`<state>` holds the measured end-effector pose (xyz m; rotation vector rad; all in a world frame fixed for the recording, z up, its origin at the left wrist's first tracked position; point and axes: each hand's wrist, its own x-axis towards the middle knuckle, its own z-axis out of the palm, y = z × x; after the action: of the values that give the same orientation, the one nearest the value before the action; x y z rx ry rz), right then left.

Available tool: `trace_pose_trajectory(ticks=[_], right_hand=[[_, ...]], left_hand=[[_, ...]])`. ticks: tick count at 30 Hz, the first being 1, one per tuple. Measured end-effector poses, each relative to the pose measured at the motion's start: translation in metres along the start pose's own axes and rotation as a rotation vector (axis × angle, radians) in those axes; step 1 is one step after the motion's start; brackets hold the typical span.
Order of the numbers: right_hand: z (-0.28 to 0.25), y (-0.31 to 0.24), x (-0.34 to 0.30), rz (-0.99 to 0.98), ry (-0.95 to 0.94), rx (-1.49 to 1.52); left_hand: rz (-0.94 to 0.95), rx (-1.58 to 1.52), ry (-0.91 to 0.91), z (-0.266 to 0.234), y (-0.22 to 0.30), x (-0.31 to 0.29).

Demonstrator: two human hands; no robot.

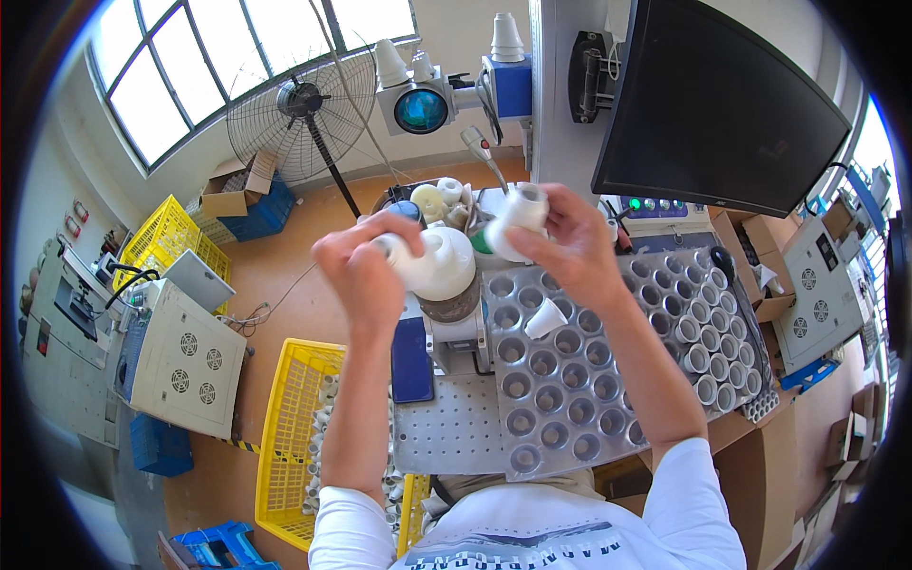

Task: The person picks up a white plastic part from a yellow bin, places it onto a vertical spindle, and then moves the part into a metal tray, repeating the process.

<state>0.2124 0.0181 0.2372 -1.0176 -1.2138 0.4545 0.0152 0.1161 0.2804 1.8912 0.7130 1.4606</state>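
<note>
My left hand [366, 266] is closed round a white plastic fitting [407, 264], smeared by motion. It is held beside a white round fixture [450, 271] on the machine stand; whether the two touch I cannot tell. My right hand [570, 242] grips another white fitting [514, 224] with a narrower ringed end, raised above the far edge of a clear plastic tray [518, 439]. Below that hand a loose white tapered cup [545, 319] lies tilted on the tray. Rows of round pockets cover the tray.
Over the fixture hangs a machine head with a dark round lens [421, 111]. White cups [711, 337] stand in a second tray at right, beneath a black monitor [722, 104]. A yellow crate [275, 446] of small parts is at left, near a floor fan [301, 100].
</note>
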Motion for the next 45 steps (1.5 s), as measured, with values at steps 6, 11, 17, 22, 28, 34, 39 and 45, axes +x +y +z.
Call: trace_pose_trajectory(ticks=[6,11,17,22,28,34,39,45], right_hand=[[0.058,0.018,0.022,0.026,-0.151,-0.415],[0.033,0.03,-0.005,-0.032,-0.095,-0.387],[-0.049,0.077,-0.072,0.084,-0.566,-0.935],[-0.059,0.1,-0.085,0.339,-0.692,-1.135],[-0.056,0.111,-0.072,0.324,-0.059,-0.576],[-0.074,0.137,-0.087,0.32,0.018,-0.625],[-0.076,0.141,-0.089,0.28,0.033,-0.638],[-0.075,0.137,-0.088,0.326,0.021,-0.627]], left_hand=[[-0.153,0.141,0.325,-0.094,-0.057,-0.05],[-0.317,0.339,0.415,-0.211,-0.18,-0.116],[-0.321,0.709,0.538,-0.278,-0.243,-0.182],[-0.218,0.418,0.254,-0.139,-0.172,-0.188],[0.005,-0.137,-0.46,0.002,-0.121,-0.249],[-0.037,-0.086,-0.621,0.045,-0.126,-0.262],[-0.047,-0.161,-0.58,0.046,-0.138,-0.267],[-0.052,-0.177,-0.567,0.046,-0.14,-0.269]])
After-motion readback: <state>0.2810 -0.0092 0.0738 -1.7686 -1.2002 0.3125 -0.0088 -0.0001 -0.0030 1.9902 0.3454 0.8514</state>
